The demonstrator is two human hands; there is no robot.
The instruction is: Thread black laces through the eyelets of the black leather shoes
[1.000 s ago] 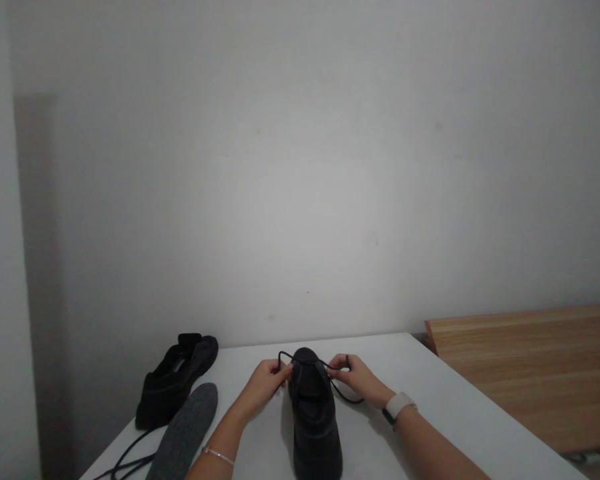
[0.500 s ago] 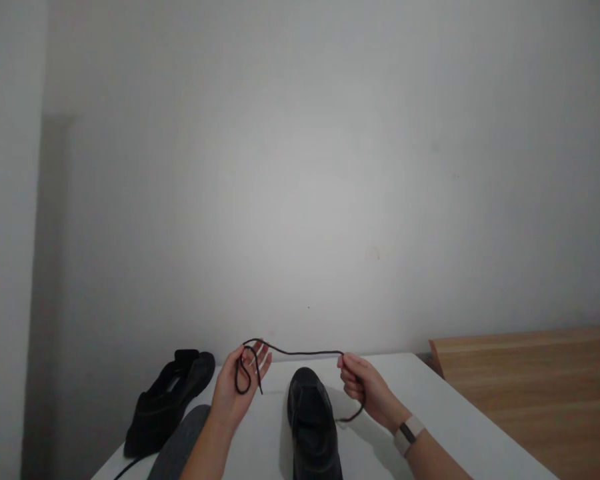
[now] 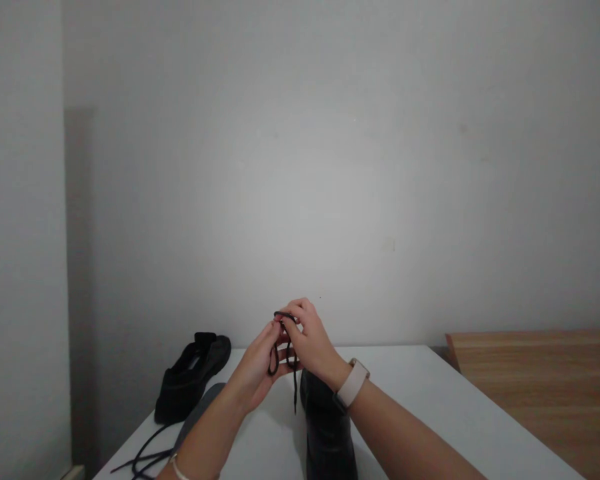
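Note:
A thin black lace (image 3: 295, 390) hangs in loops from my two hands, which meet above the white table (image 3: 405, 380). My left hand (image 3: 260, 363) pinches the lace between thumb and index finger, its other fingers reaching out behind the loops. Touching it from the right, my right hand (image 3: 313, 337) has thumb and fingers closed on the same lace near the top. Below my right wrist stands a black shoe (image 3: 327, 427), partly hidden by that hand and wrist.
Another black shoe (image 3: 185, 387) sits at the table's left edge, with a loose black lace (image 3: 143, 460) in front of it. Part of a grey-clad leg shows beside it. A wooden surface (image 3: 540, 380) is at the right; a pale wall rises behind.
My right hand has moved left and up with the lace and now meets my left hand. The stretched span of lace between them is gathered into loops. The view has shifted slightly.

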